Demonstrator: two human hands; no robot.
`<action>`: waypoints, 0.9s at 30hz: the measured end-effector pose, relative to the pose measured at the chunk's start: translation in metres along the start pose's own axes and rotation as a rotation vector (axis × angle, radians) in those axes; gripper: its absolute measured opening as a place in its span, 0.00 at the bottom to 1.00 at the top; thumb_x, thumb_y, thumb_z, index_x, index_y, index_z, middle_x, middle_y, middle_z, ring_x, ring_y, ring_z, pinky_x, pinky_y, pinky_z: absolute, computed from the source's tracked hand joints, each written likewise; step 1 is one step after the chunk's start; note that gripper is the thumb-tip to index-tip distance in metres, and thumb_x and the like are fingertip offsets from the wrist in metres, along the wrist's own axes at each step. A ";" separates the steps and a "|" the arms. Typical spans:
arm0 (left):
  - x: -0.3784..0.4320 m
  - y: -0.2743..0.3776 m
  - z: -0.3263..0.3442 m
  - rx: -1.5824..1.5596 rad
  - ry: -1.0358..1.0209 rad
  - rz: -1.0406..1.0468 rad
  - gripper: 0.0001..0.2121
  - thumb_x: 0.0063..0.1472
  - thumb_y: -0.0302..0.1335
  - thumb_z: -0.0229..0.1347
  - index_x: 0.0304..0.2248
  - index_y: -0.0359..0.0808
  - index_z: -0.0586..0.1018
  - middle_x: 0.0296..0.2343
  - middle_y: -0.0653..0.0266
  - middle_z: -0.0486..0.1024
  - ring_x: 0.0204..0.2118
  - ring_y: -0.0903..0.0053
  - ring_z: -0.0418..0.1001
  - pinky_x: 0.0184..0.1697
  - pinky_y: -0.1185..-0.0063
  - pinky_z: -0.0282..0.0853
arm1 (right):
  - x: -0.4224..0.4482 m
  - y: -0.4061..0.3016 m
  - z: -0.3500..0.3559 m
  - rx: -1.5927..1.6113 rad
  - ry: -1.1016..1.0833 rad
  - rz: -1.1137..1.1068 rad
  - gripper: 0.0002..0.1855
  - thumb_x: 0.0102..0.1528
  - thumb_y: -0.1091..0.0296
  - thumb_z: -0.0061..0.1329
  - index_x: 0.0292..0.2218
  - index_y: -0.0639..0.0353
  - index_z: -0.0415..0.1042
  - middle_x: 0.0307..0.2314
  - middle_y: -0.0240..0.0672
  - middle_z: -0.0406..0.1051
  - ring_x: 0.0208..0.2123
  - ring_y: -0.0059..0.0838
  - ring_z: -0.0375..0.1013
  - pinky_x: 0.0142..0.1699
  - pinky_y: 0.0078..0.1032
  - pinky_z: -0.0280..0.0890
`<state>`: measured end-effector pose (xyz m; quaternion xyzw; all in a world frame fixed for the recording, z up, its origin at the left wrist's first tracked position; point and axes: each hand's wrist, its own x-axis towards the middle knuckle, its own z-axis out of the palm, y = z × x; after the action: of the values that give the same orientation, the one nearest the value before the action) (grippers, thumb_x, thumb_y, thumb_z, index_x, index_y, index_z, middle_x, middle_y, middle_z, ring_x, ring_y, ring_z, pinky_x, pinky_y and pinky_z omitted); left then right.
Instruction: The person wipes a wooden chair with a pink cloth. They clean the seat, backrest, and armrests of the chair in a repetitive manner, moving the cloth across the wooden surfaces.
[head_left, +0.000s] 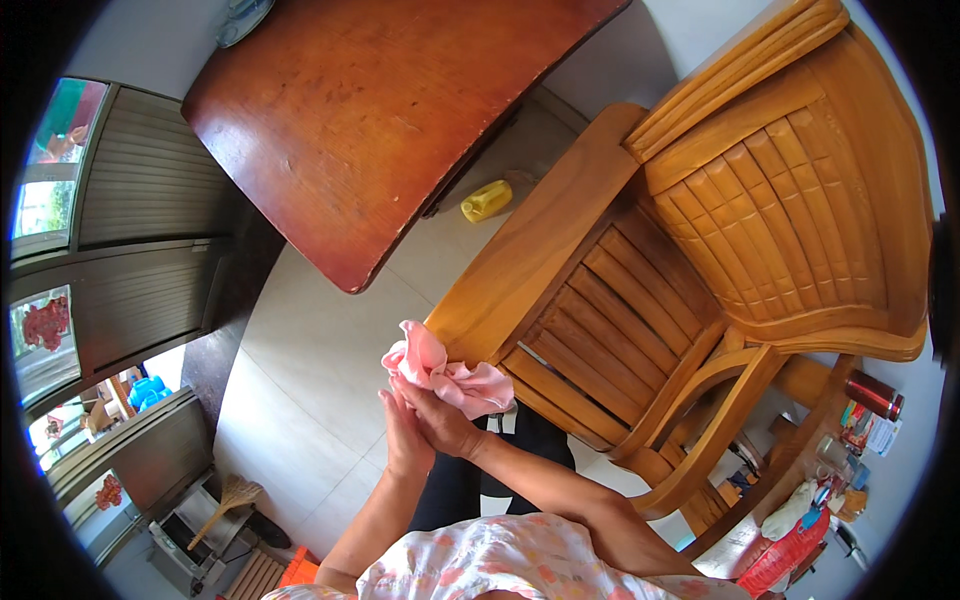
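Note:
A crumpled pink cloth (431, 367) is bunched between my two hands, which are pressed together in front of my body. My right hand (446, 426) lies against the cloth, with folds spilling past its fingers and over its back. My left hand (407, 439) meets it palm to palm from the left, its fingertips close to the cloth's lower edge. Part of the cloth and some fingers are hidden where the hands overlap. Just beyond the cloth is the front end of a wooden chair's broad armrest (540, 247).
A reddish-brown wooden table (360, 127) with worn edges stands ahead. Beneath it, a yellow plastic jug (486, 201) lies on the tiled floor (307, 360). The slatted wooden chair (622, 315) is at right, near a cluttered shelf (780, 487). A straw broom (229, 502) is at lower left.

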<state>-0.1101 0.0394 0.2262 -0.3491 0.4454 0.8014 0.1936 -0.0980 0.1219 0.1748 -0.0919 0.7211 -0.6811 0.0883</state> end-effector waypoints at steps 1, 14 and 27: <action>0.008 -0.001 0.002 -0.019 -0.045 -0.009 0.33 0.68 0.55 0.29 0.60 0.37 0.56 0.55 0.61 0.63 0.58 0.69 0.60 0.60 0.70 0.57 | 0.002 -0.006 -0.011 0.174 0.026 0.080 0.24 0.60 0.78 0.40 0.57 0.60 0.60 0.54 0.42 0.64 0.57 0.37 0.62 0.59 0.31 0.57; 0.091 -0.063 -0.067 -0.092 0.257 0.064 0.23 0.57 0.43 0.47 0.46 0.35 0.67 0.40 0.61 0.66 0.44 0.71 0.66 0.44 0.69 0.68 | -0.201 0.028 -0.106 0.226 0.662 0.773 0.18 0.63 0.73 0.42 0.53 0.61 0.63 0.42 0.40 0.73 0.39 0.27 0.76 0.39 0.20 0.70; 0.056 -0.052 -0.016 -0.344 -0.010 -0.174 0.17 0.66 0.48 0.42 0.43 0.44 0.70 0.38 0.67 0.71 0.42 0.69 0.72 0.45 0.68 0.72 | -0.248 -0.004 -0.165 0.227 0.612 0.740 0.23 0.61 0.72 0.44 0.57 0.58 0.60 0.44 0.43 0.71 0.42 0.29 0.75 0.41 0.24 0.71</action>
<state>-0.1096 0.0534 0.1493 -0.4102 0.2690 0.8478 0.2017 0.0999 0.3437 0.1887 0.3848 0.6194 -0.6741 0.1176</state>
